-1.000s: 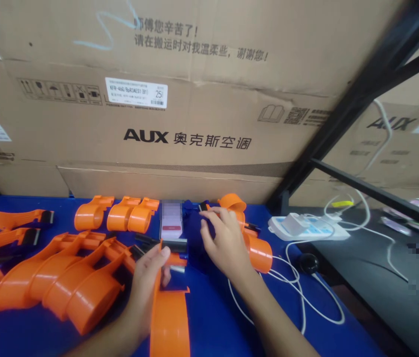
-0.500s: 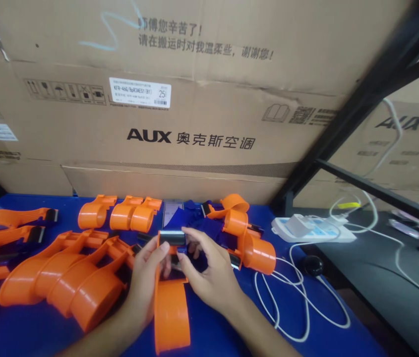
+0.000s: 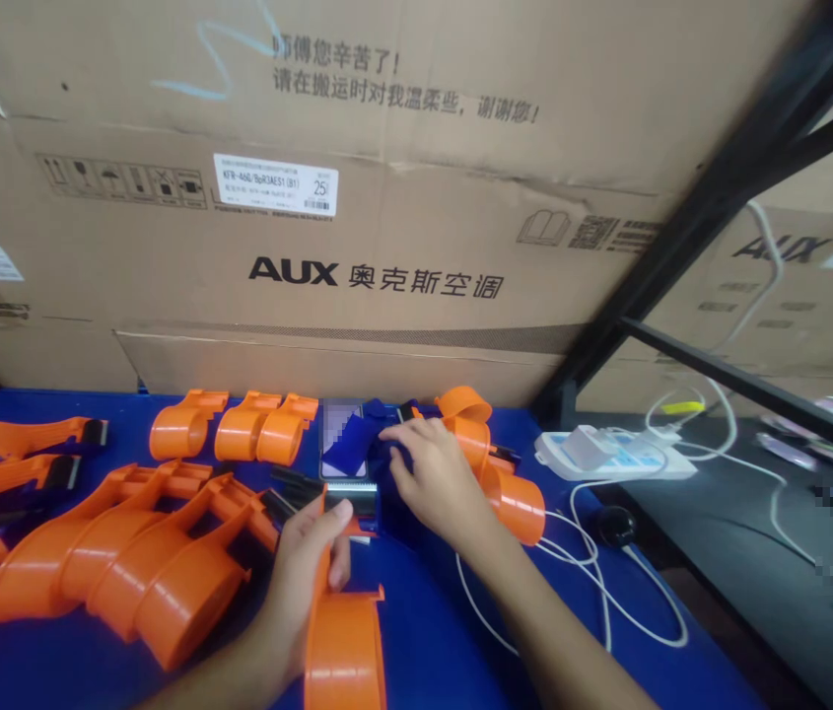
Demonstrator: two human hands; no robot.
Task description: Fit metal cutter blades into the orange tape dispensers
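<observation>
My left hand (image 3: 312, 562) is closed around the frame of an orange tape dispenser (image 3: 344, 646), which has a toothed metal cutting edge and a black part at its upper end. The dispenser's wide orange ring hangs toward me. My right hand (image 3: 435, 473) is over the dark blue plastic pieces beyond the dispenser, its fingers apart; whether the fingertips touch a piece I cannot tell. One flat blue piece (image 3: 354, 446) lies across a phone (image 3: 332, 419) just left of that hand.
Several orange dispensers (image 3: 186, 602) lie at the left, with smaller orange ones (image 3: 179, 432) behind. More orange dispensers (image 3: 516, 503) lie beside my right forearm. A white power strip (image 3: 615, 459) with cables is at the right. A large cardboard box (image 3: 386, 335) stands behind the blue surface.
My right hand has let go of the dispenser's upper end and moved up and right to the blue pieces. My left hand still holds the dispenser, now slightly lower.
</observation>
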